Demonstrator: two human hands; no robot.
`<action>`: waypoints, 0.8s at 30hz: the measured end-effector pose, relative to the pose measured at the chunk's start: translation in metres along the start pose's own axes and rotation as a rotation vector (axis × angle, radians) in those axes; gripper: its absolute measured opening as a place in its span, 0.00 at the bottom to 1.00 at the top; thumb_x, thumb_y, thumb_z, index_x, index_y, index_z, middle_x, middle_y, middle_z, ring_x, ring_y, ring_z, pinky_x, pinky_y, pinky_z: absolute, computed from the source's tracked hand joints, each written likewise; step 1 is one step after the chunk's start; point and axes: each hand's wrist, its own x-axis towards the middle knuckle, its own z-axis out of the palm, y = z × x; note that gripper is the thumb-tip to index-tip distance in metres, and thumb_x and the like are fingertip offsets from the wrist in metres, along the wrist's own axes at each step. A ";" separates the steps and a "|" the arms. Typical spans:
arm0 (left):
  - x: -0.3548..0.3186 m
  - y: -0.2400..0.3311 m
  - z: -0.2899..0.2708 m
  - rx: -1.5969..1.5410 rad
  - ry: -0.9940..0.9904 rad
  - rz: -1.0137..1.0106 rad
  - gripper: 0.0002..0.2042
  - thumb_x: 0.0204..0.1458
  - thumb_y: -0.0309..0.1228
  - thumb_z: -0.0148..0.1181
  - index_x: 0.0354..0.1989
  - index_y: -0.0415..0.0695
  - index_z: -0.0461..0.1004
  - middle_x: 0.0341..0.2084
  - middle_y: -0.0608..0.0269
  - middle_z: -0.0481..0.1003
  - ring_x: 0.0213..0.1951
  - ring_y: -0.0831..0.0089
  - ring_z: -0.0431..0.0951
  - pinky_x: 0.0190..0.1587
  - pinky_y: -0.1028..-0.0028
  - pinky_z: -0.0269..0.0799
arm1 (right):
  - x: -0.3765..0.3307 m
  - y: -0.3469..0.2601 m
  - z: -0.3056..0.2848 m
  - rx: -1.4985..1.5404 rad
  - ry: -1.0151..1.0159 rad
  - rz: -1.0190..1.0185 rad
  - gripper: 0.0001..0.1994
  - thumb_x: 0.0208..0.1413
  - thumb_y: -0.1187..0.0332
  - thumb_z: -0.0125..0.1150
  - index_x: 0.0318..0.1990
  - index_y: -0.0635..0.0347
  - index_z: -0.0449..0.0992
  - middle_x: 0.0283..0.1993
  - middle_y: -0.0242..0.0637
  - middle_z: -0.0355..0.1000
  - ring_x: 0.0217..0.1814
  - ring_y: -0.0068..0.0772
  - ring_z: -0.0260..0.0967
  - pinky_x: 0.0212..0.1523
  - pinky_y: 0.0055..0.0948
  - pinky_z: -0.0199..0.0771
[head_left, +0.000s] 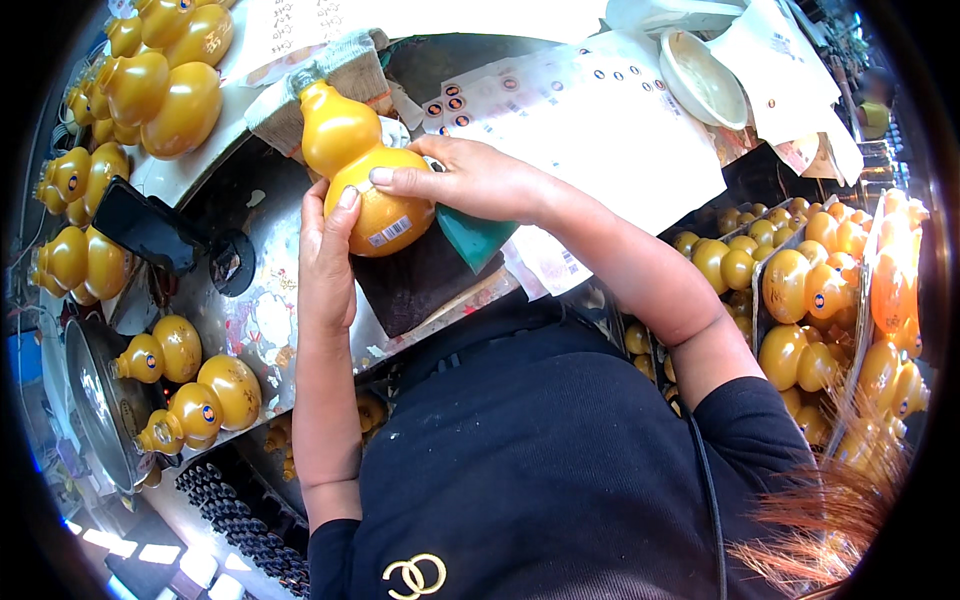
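A glossy yellow gourd-shaped bottle (345,130) lies tilted between my two hands, its narrow clear neck toward the far side. Cupped along the wide bulb's left side is my left hand (328,250), its thumb on the front. My right hand (465,180) grips the bulb from the right, thumb pressed on its surface and other fingers hidden behind. A white barcode label (390,231) sits low on that bulb. Beneath my right hand a teal flat piece (472,240) shows; I cannot tell whether the hand touches it. The neck rests against a folded cloth (360,70).
Sheets of round stickers (560,90) and a whitish oval bowl (703,80) lie beyond my hands. A phone on a stand (150,225) is at left. More yellow gourd bottles (230,390) line the left; crates of them (790,285) stand at right.
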 end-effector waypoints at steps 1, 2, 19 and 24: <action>0.000 0.000 0.000 -0.006 0.004 -0.001 0.32 0.57 0.44 0.54 0.63 0.37 0.53 0.54 0.53 0.65 0.58 0.69 0.64 0.63 0.70 0.55 | 0.000 0.000 0.000 0.017 0.006 0.009 0.47 0.46 0.26 0.48 0.53 0.69 0.70 0.48 0.54 0.71 0.53 0.45 0.70 0.52 0.36 0.69; 0.001 0.000 0.000 -0.011 0.007 -0.003 0.31 0.58 0.44 0.53 0.62 0.37 0.53 0.54 0.53 0.65 0.58 0.69 0.65 0.63 0.70 0.55 | 0.000 -0.001 0.000 0.017 0.006 0.027 0.46 0.47 0.27 0.49 0.53 0.69 0.70 0.48 0.53 0.71 0.53 0.44 0.70 0.52 0.35 0.69; -0.005 -0.013 -0.019 0.249 -0.106 0.104 0.39 0.58 0.56 0.48 0.68 0.40 0.46 0.62 0.52 0.58 0.64 0.64 0.58 0.66 0.68 0.50 | -0.013 0.022 0.024 0.273 0.135 -0.176 0.47 0.50 0.32 0.53 0.64 0.67 0.59 0.57 0.57 0.66 0.58 0.49 0.67 0.58 0.36 0.66; -0.006 -0.014 -0.022 0.094 -0.102 0.071 0.34 0.62 0.50 0.44 0.69 0.40 0.46 0.63 0.56 0.57 0.65 0.67 0.57 0.66 0.67 0.49 | -0.016 0.016 0.020 0.224 0.144 -0.155 0.44 0.52 0.34 0.52 0.65 0.64 0.59 0.58 0.53 0.66 0.61 0.46 0.64 0.61 0.35 0.63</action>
